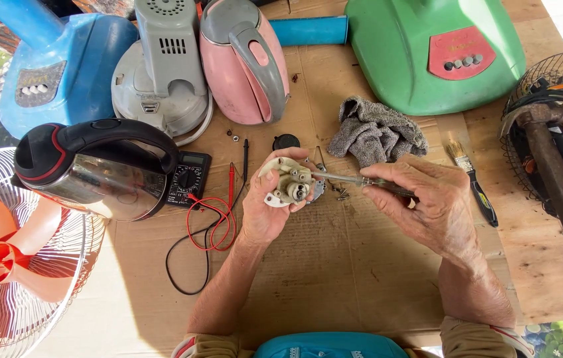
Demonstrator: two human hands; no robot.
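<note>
My left hand [267,209] holds a small round cream-coloured plastic part [286,180] with metal fittings, raised above the cardboard sheet [334,265]. My right hand [430,205] grips a screwdriver [354,179] whose metal shaft points left, its tip touching the part's centre. Loose screws [341,194] lie on the cardboard just under the shaft. A small black round cap [286,141] rests behind the part.
A black-and-steel kettle [95,169], multimeter [187,178] with red and black leads [210,225], pink kettle [245,63], grey appliance base [160,79], blue [62,66] and green [427,53] fan bases, grey rag [375,131], paintbrush [472,182], hammer [560,185] and fan grille with orange blades [9,258] surround me.
</note>
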